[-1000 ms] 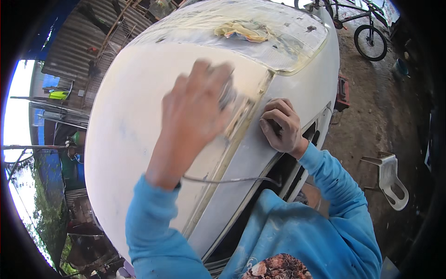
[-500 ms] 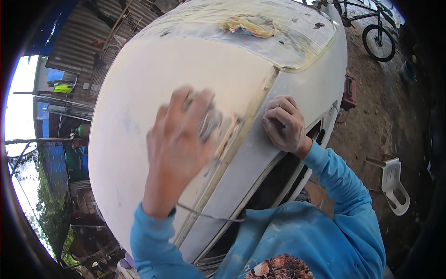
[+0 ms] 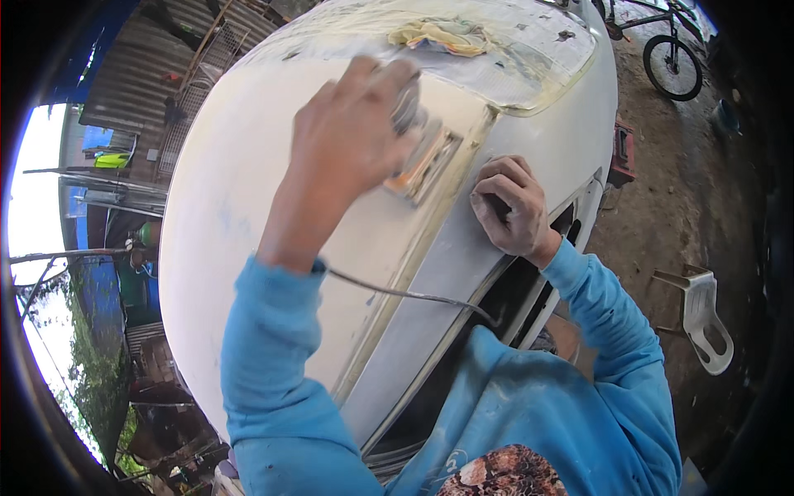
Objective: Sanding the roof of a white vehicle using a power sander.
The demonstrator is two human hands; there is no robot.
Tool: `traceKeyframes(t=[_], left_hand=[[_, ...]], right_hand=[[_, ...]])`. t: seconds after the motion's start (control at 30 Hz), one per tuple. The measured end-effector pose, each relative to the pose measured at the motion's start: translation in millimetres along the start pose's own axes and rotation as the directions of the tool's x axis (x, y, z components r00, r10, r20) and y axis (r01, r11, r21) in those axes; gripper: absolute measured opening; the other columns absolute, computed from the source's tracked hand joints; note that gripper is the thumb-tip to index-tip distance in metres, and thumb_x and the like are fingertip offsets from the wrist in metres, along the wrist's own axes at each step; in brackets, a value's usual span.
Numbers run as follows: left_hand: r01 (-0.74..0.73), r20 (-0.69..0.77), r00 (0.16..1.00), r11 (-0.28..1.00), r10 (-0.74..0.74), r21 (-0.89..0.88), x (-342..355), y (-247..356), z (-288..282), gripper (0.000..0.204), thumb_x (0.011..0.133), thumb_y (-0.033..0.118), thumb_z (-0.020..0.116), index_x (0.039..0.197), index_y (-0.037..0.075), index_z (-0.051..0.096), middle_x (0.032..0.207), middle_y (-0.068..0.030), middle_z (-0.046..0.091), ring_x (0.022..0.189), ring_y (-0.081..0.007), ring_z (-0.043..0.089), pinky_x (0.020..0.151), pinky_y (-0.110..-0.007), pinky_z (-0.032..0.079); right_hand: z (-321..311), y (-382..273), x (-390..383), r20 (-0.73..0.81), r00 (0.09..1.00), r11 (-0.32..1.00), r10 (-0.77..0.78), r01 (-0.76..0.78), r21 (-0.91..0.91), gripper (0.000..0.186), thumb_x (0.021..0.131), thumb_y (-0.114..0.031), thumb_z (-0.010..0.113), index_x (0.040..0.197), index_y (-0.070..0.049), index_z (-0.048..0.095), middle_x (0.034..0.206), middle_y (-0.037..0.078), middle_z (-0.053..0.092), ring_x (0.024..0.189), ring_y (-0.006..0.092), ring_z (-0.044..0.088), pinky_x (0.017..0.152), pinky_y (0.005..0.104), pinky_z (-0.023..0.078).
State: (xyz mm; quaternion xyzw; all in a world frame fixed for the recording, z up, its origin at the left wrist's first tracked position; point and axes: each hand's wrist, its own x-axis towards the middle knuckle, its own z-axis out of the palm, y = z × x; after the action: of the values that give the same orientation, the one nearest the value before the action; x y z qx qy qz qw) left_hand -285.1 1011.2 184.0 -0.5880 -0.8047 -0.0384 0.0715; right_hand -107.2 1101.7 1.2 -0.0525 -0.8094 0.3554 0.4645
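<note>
My left hand (image 3: 351,140), slightly blurred, grips a metal sander (image 3: 407,107) with a flat oblong pad on the car's white panel (image 3: 223,215), near the taped seam. A thin hose (image 3: 389,291) runs from under my left wrist across the panel toward the dark door opening (image 3: 430,355). My right hand (image 3: 509,207) rests with curled fingers on the body strip right of the seam (image 3: 389,314), apart from the sander. Beyond both hands is masking sheet (image 3: 538,66) with a crumpled yellowish cloth (image 3: 438,37) on it.
A bicycle (image 3: 670,62) stands at top right, a red box (image 3: 622,157) beside the car, and a blue bucket (image 3: 726,116) farther right. A white plastic chair (image 3: 703,322) is on the dirt floor at right. Corrugated sheets (image 3: 132,91), poles and clutter line the left.
My left hand and the sander moved down the panel, then back up and away to near the masking sheet. My right hand stays curled at about the same place on the body.
</note>
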Motion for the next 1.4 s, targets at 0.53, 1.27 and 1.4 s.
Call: traceKeyframes(t=[0.53, 1.27, 1.4], left_hand=[[0.112, 0.024, 0.994, 0.992, -0.111, -0.064, -103, -27, -34, 0.062, 0.071, 0.014, 0.082, 0.130, 0.018, 0.063, 0.132, -0.0101, 0.059, 0.110, -0.0343, 0.065, 0.091, -0.046, 0.057], [0.081, 0.038, 0.996, 0.993, -0.078, -0.083, -133, -41, -48, 0.062, 0.068, 0.012, 0.082, 0.127, 0.015, 0.064, 0.132, -0.0122, 0.059, 0.109, -0.0367, 0.065, 0.090, -0.047, 0.057], [0.135, 0.054, 0.990, 0.989, -0.132, -0.062, -161, -34, -60, 0.061, 0.067, 0.010, 0.082, 0.126, 0.014, 0.065, 0.132, -0.0124, 0.059, 0.107, -0.0351, 0.065, 0.086, -0.048, 0.059]], right_hand=[[3, -3, 4, 0.021, 1.000, 1.000, -0.007, 0.007, -0.007, 0.016, 0.075, 0.001, 0.073, 0.086, -0.006, 0.064, 0.092, 0.009, 0.063, 0.091, 0.0313, 0.060, 0.081, 0.0401, 0.051], [2, -2, 2, 0.031, 0.999, 1.000, 0.013, -0.013, -0.001, 0.017, 0.075, 0.002, 0.071, 0.088, -0.006, 0.064, 0.095, 0.010, 0.064, 0.094, 0.0322, 0.060, 0.084, 0.0403, 0.051], [2, -3, 4, 0.041, 0.999, 1.000, 0.015, -0.016, 0.013, 0.017, 0.075, 0.002, 0.072, 0.088, -0.006, 0.064, 0.095, 0.010, 0.064, 0.094, 0.0322, 0.060, 0.083, 0.0404, 0.051]])
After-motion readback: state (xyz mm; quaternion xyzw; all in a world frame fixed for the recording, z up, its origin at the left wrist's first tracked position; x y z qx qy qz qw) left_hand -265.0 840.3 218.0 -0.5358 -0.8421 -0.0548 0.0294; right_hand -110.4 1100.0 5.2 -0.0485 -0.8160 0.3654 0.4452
